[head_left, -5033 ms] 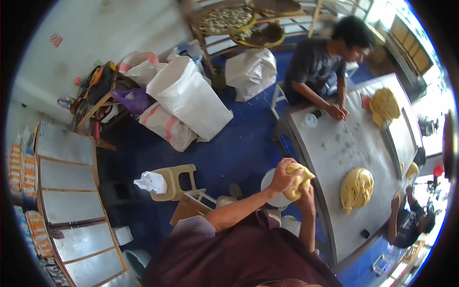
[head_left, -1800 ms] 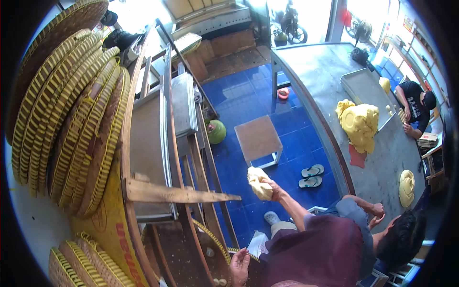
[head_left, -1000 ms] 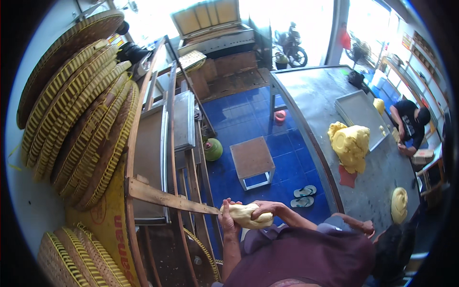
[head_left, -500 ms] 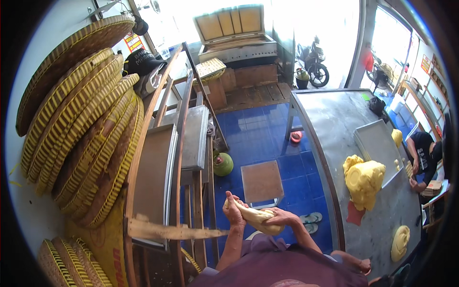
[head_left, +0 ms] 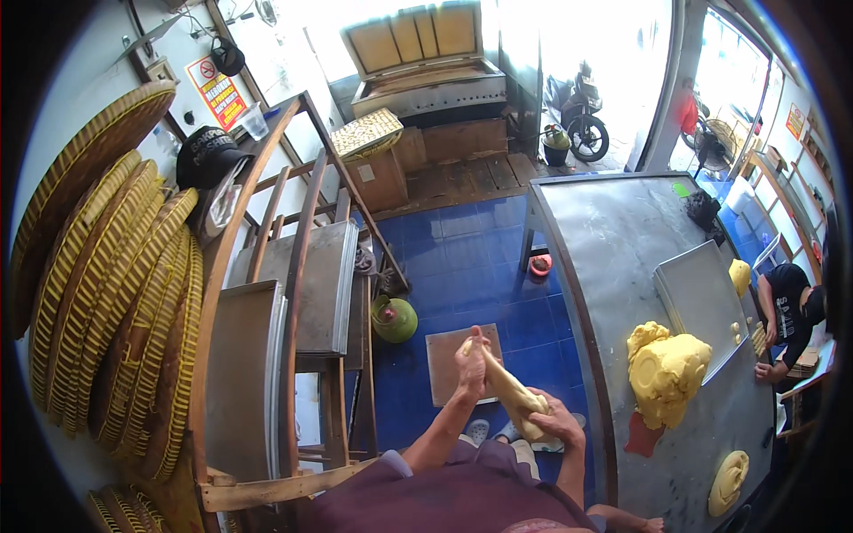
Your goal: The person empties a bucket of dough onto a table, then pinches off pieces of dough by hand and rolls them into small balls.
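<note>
My left hand (head_left: 471,360) is closed round the narrow upper end of a long piece of pale dough (head_left: 508,386), and my right hand (head_left: 555,419) grips its thicker lower end, so the dough stretches diagonally between them above a square stool (head_left: 442,391). To my right stands a metal-topped table (head_left: 604,266), carrying a large yellow dough mass (head_left: 668,373) beside a red flat piece (head_left: 641,437), a smaller pale lump (head_left: 729,480) nearer me and a shallow metal tray (head_left: 689,298).
Wooden racks with metal trays (head_left: 302,284) and stacked woven trays (head_left: 107,293) line my left. A green gas cylinder (head_left: 394,318) stands on blue tiles. At the far right a co-worker (head_left: 791,311) works; another person's arm (head_left: 617,520) shows low right. An oven (head_left: 426,89) is ahead.
My view has swung toward the oven end of the room. The dough, earlier bunched in my hands, is now longer and slanted, with my left hand higher and farther forward.
</note>
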Available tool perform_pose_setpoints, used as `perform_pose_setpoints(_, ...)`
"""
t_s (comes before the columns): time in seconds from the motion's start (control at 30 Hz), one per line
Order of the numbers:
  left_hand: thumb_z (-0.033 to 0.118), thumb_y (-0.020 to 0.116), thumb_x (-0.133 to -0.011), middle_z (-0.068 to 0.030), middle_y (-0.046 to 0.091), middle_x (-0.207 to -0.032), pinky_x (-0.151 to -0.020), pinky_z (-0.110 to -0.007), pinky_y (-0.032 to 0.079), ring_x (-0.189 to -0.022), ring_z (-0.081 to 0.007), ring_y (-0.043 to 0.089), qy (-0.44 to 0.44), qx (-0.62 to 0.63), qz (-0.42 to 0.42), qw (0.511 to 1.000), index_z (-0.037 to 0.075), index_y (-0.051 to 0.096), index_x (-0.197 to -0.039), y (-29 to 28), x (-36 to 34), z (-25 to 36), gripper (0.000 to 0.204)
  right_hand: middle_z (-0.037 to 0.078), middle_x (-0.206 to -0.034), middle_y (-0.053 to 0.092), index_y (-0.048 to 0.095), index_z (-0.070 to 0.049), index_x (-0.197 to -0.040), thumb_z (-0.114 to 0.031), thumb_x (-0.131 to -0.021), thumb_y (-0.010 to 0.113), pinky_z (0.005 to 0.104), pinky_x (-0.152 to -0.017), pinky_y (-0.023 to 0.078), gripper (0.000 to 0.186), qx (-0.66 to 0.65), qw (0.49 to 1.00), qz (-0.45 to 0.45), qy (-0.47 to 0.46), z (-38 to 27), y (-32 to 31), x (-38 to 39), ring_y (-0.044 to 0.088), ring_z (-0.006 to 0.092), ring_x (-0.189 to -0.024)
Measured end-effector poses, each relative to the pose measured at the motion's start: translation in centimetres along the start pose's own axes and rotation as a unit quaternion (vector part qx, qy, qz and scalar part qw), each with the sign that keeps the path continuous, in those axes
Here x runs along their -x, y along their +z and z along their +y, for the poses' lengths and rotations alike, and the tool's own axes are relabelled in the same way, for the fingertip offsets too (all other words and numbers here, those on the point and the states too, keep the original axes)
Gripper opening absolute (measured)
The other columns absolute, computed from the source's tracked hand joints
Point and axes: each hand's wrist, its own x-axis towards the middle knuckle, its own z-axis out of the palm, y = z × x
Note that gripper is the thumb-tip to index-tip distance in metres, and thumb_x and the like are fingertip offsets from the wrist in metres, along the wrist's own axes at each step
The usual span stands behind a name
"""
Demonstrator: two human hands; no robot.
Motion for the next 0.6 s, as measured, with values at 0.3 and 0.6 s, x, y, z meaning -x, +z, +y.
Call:
perform_pose_setpoints(0.3,0.039,0.064,-0.093,-0.0032,0.059,-0.085,-0.065,-0.032,0.050,-0.075,-0.0136,0.057,-0.126,-0.207,-0.151,0.958,0.006,0.060,-0.103,7.6,-6.8,-8.0,0.034,0.009,-0.102,0.068,0.064,-0.003,-0.116,-0.020,-0.075,0.073,0.0316,-0.084,0.050,0.045,0.105,0.978,0.181,-0.013,-1.9,-10.2,1.5,0.064,0.0165,-0.093)
perform_pose_setpoints(0.6,0.022,0.056,-0.098,-0.0104,0.061,-0.104,-0.084,-0.043,0.054,-0.096,-0.0228,0.062,-0.278,-0.212,-0.181,0.919,0.003,0.058,-0.115,9.4,-8.8,-14.4,0.026,0.010,-0.090,0.071,0.068,-0.006,-0.105,-0.025,-0.074,0.077,0.0319,-0.077,0.052,0.039,0.036,0.957,0.282,0.057,-1.0,-13.8,1.2,0.067,0.0177,-0.081)
